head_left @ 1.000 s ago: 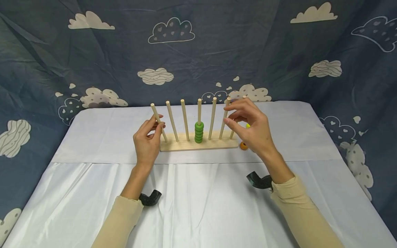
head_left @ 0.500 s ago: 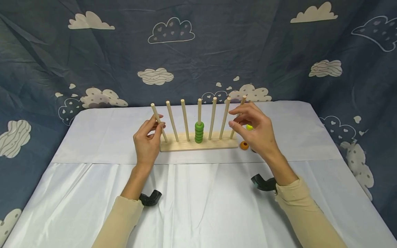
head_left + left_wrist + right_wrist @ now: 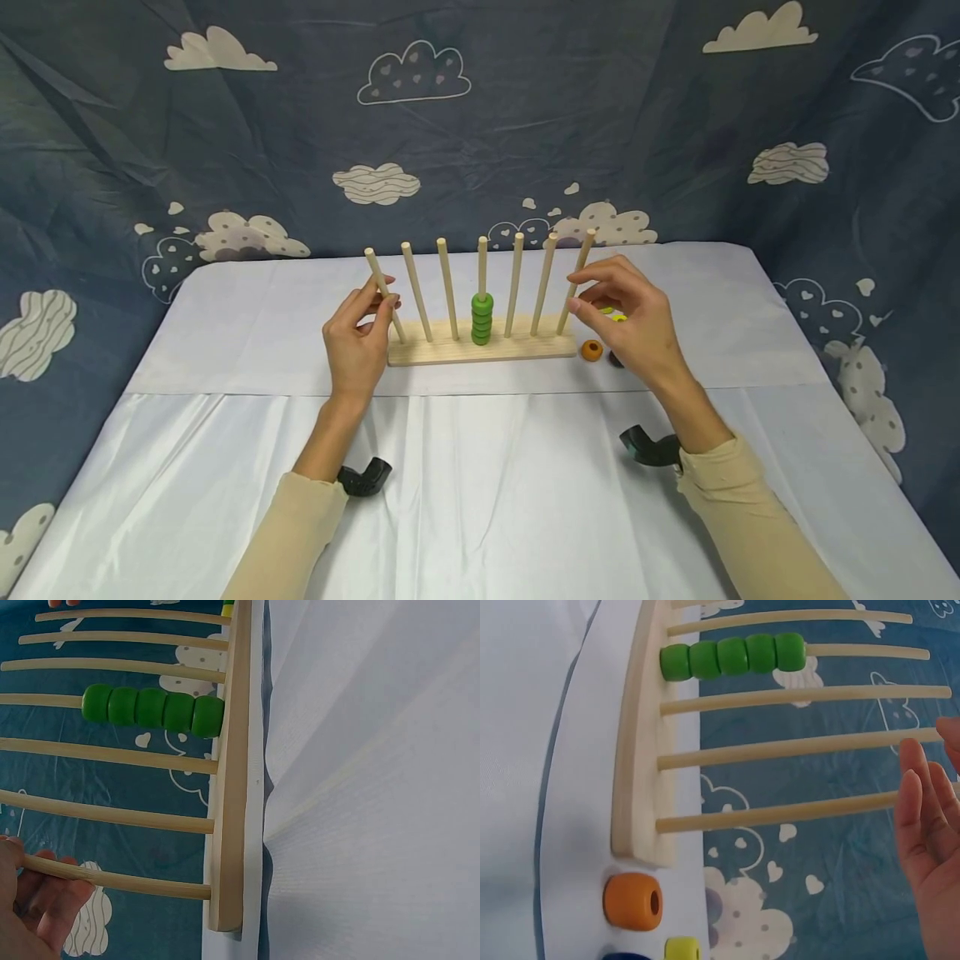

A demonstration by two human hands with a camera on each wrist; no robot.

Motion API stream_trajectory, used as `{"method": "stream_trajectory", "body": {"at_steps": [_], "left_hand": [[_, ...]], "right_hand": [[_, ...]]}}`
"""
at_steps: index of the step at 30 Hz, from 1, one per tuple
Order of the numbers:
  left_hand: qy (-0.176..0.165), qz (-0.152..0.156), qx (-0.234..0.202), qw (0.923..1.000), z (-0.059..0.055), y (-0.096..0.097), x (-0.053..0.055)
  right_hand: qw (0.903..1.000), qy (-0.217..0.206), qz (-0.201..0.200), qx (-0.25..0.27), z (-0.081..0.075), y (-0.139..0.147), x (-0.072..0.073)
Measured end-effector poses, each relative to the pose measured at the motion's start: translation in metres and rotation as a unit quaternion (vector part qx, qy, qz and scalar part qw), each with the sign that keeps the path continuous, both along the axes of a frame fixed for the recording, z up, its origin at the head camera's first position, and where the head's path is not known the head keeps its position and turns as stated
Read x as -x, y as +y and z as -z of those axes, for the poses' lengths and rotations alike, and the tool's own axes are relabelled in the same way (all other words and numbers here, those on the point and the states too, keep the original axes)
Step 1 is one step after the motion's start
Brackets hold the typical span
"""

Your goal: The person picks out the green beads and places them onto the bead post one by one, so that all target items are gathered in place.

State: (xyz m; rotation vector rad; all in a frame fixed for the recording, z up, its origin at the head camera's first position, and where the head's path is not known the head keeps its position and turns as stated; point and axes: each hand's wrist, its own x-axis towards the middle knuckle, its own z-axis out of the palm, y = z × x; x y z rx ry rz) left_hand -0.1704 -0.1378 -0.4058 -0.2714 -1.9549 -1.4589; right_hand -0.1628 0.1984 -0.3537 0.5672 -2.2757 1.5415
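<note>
A light wooden rack (image 3: 483, 352) stands on the table with a row of upright pegs. On its middle peg sits a stack of several green beads (image 3: 482, 319). My left hand (image 3: 358, 346) pinches the leftmost peg (image 3: 142, 883) between thumb and fingers. My right hand (image 3: 630, 317) is at the rightmost peg (image 3: 780, 815), thumb and fingers spread apart with nothing gripped; whether a fingertip touches the peg I cannot tell. Beside the rack's right end lies an orange bead (image 3: 634, 901). A yellow bead (image 3: 682, 949) and a dark bead (image 3: 626, 957) are only partly visible.
A white cloth covers the table (image 3: 450, 500). Behind it hangs a dark blue curtain (image 3: 570, 108) with cloud prints. Black wrist camera mounts (image 3: 365, 477) sit on both forearms.
My right hand has moved rightward, from near the second peg from the right to the rightmost one, uncovering more of the orange bead. My left hand stays in place.
</note>
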Motion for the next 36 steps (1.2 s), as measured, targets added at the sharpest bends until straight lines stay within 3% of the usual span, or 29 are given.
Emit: {"method": "stream_trajectory", "body": {"at_steps": [19,36], "left_hand": [[-0.003,0.001,0.005,1.0,0.0,0.0,0.0],[0.0,-0.004,0.005,1.0,0.0,0.001,0.0]], "right_hand": [[0.9989,-0.029,0.029,-0.021,0.019,0.022,-0.001],[0.9931,-0.056,0.084,-0.06,0.025,0.047,-0.003]]}}
